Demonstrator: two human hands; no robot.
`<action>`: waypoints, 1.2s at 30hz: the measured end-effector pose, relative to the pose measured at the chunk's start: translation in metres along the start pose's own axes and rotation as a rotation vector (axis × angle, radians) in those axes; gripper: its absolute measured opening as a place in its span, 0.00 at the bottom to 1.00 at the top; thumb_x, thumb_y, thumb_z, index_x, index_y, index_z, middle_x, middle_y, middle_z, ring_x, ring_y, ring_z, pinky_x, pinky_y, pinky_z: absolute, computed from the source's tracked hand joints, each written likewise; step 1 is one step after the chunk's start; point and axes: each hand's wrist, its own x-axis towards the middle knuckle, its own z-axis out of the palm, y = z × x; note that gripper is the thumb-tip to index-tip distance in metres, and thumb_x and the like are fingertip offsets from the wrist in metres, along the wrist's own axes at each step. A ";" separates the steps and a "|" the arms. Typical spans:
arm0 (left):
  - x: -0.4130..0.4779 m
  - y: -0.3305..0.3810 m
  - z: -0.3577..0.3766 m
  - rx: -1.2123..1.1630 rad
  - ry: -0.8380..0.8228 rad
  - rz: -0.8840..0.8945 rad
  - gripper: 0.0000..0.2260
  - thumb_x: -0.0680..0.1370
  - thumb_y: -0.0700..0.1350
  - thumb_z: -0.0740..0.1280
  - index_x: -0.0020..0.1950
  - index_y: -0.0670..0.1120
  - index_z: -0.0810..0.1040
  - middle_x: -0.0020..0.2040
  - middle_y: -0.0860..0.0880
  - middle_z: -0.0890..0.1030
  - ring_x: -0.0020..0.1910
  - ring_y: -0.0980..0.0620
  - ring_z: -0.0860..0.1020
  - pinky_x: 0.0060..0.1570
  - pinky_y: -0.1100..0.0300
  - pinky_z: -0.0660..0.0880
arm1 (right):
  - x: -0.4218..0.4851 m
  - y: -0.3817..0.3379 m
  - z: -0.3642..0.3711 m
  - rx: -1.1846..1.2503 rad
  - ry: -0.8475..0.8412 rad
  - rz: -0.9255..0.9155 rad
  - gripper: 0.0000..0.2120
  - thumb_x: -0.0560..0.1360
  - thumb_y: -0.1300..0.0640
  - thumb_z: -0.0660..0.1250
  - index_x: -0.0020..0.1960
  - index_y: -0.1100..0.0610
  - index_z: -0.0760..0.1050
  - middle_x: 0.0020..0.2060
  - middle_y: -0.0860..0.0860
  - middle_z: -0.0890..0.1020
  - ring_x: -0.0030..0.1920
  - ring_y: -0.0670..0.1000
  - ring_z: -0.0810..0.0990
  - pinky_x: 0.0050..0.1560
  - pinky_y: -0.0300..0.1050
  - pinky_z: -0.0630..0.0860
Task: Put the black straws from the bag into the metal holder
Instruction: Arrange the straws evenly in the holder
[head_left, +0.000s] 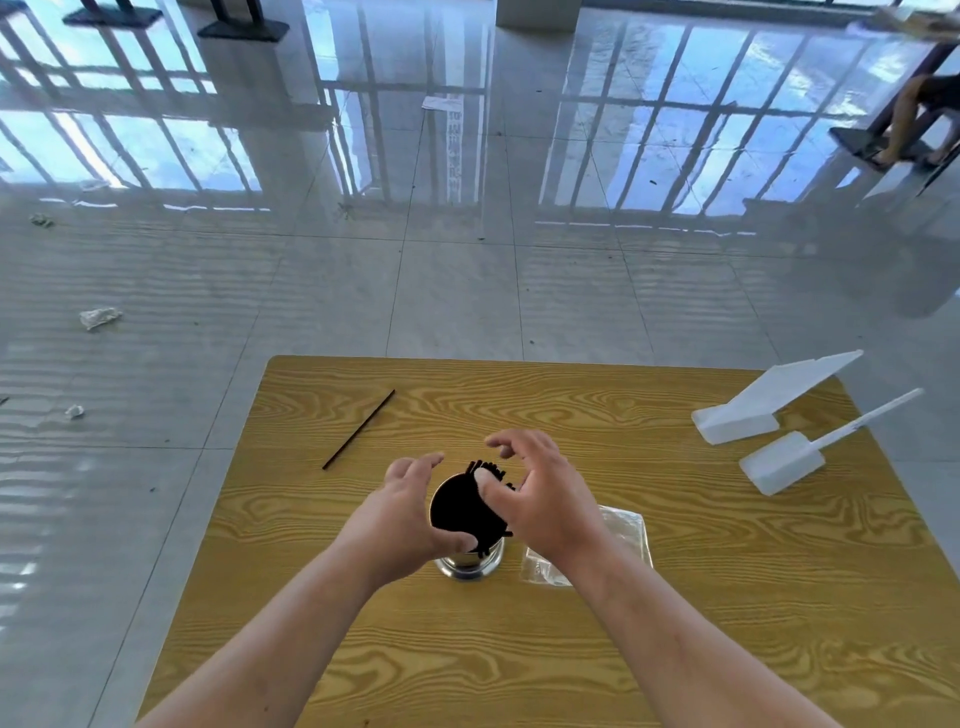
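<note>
The right hand (540, 499) is hovering over the straws (465, 512), thumb resting on their tops, fingers loosely spread and clamping nothing. The left hand (410, 512) is cupping the other side, fingers relaxed and apart, thumb lying at the rim of the metal holder (470, 566). The straws are standing bunched in the holder, some ends fanning out. They are looking light, thin and slick, likely to splay, so patting the tops is probably serving better than squeezing. One stray straw (358, 428) is lying on the tabletop (675, 649), well apart; pinching it mid-length is looking easiest. The clear bag (623, 535) is lying flat just beside the holder.
</note>
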 end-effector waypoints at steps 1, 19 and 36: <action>0.003 0.004 0.004 0.014 -0.003 0.001 0.54 0.64 0.65 0.80 0.83 0.61 0.53 0.80 0.58 0.60 0.60 0.53 0.80 0.50 0.62 0.78 | 0.001 0.003 0.000 -0.031 0.038 0.018 0.22 0.77 0.38 0.68 0.70 0.40 0.73 0.62 0.37 0.76 0.50 0.37 0.77 0.47 0.36 0.73; 0.021 0.033 -0.004 0.131 0.152 0.273 0.07 0.78 0.57 0.70 0.50 0.57 0.83 0.46 0.59 0.83 0.45 0.60 0.80 0.45 0.64 0.77 | 0.010 0.015 0.007 0.019 -0.151 0.116 0.08 0.80 0.49 0.63 0.52 0.45 0.82 0.44 0.42 0.86 0.44 0.43 0.83 0.46 0.46 0.83; 0.006 0.038 -0.030 0.144 0.313 0.372 0.05 0.79 0.48 0.73 0.51 0.52 0.88 0.46 0.56 0.87 0.46 0.56 0.83 0.48 0.59 0.79 | 0.005 0.015 0.002 0.021 -0.078 0.080 0.06 0.80 0.50 0.65 0.52 0.43 0.80 0.43 0.41 0.84 0.35 0.47 0.80 0.38 0.45 0.79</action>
